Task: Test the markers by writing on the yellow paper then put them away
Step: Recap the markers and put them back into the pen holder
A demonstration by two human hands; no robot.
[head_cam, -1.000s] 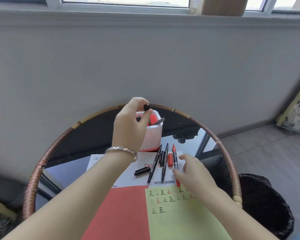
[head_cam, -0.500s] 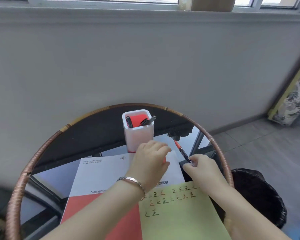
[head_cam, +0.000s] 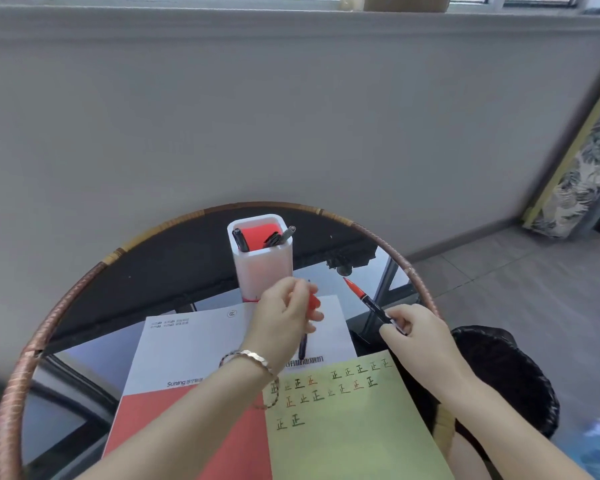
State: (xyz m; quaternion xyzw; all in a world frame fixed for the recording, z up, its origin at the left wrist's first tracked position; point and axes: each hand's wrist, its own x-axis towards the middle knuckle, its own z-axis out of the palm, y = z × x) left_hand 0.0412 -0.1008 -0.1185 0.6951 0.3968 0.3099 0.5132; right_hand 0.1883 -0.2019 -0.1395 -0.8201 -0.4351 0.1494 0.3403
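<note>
The right hand is pinching the black barrel of a red-tipped marker between thumb and fingertips, its uncapped red tip pointing up and away toward the table rim; compared with half a second ago the grip and tilt are much the same, the marker standing a little clearer of the papers. The left hand is curling loosely around a small red object, probably a cap, though blur is hiding its form; half a second ago this hand was lying lower over the white sheet, and a second ago it was raised at the pen holder; a bracelet is circling its wrist. Beneath the left hand a dark marker is lying on the white printed sheet. The yellow paper, bearing rows of written characters in black and red, is lying nearest the person, overlapping a red sheet. The white pen holder is standing upright beyond the papers, several dark markers leaning inside it. A dark wastebasket is sitting on the floor to the right.
</note>
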